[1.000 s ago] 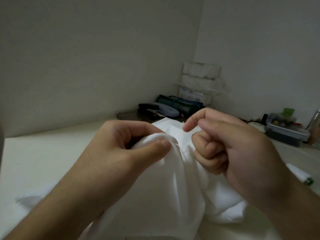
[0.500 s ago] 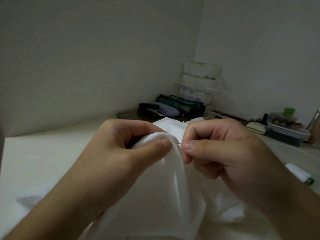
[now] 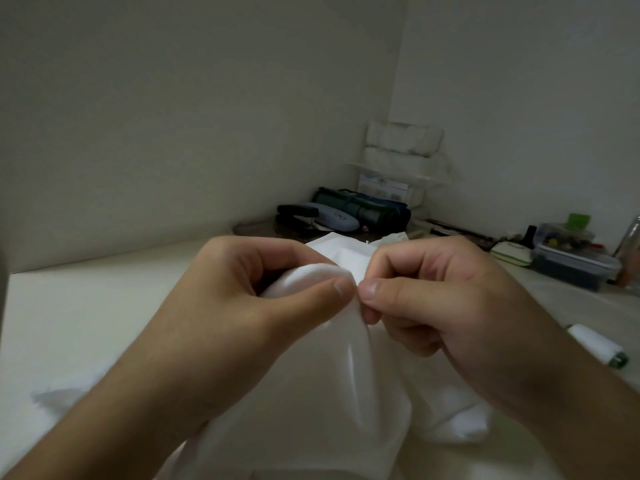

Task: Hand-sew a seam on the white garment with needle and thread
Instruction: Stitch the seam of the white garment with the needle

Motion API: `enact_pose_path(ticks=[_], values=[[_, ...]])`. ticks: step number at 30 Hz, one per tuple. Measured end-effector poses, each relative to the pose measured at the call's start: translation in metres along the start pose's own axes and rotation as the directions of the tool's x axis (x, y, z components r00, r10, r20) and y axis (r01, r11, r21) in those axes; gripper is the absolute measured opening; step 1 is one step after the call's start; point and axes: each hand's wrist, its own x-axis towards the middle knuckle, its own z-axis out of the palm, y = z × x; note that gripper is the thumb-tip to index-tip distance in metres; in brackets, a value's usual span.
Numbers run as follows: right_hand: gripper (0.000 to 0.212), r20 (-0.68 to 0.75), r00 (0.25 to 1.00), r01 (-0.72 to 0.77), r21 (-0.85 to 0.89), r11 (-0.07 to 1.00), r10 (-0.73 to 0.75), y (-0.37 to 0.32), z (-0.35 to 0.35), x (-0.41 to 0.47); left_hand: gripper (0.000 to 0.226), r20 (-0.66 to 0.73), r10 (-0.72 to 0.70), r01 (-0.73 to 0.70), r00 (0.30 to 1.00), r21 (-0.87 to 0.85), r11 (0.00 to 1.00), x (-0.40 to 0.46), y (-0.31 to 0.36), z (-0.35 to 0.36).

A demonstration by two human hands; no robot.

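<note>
The white garment (image 3: 311, 393) is bunched up in front of me over a pale table (image 3: 86, 306). My left hand (image 3: 242, 306) grips a raised fold of it between thumb and curled fingers. My right hand (image 3: 450, 299) pinches thumb against forefinger right at that fold, its thumb tip almost touching my left thumb. The needle is hidden between the pinching fingers and the cloth. No thread is visible.
A white thread spool (image 3: 597, 346) lies on the table to the right. Further back right stand a clear plastic box of small items (image 3: 575, 263) and a white-green case (image 3: 510, 252). In the far corner are a rolled dark green pouch (image 3: 363, 209), a stapler (image 3: 298, 213) and stacked white packs (image 3: 403, 138).
My right hand came down from above the fold and closed in on it; the needle tip seen half a second ago is now hidden at the cloth. My left hand stayed put.
</note>
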Motion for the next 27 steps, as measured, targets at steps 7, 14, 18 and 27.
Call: enact_pose_path(ticks=[7, 14, 18, 27], values=[[0.024, 0.006, 1.0, -0.013, 0.022, 1.0, 0.013, 0.0014, -0.0005, -0.0006, 0.009, -0.014, 0.003, -0.003, 1.0, 0.016, 1.0, 0.001, -0.0029, 0.0013], [0.016, 0.058, 0.996, -0.08, 0.115, 0.99, 0.074, 0.0077, 0.0008, 0.006, 0.009, 0.028, -0.012, 0.013, 1.0, -0.043, 0.999, 0.0023, -0.0059, 0.0015], [0.01, 0.046, 0.994, -0.107, 0.148, 0.983, 0.101, 0.006, 0.0034, 0.0056, 0.007, 0.011, -0.012, 0.012, 1.0, -0.044, 0.999, 0.001, -0.0067, 0.0034], [0.009, 0.005, 0.997, -0.083, 0.144, 0.986, 0.083, 0.0046, 0.0062, 0.0037, 0.011, -0.002, -0.03, 0.03, 1.0, -0.005, 1.0, -0.0002, -0.0095, 0.0024]])
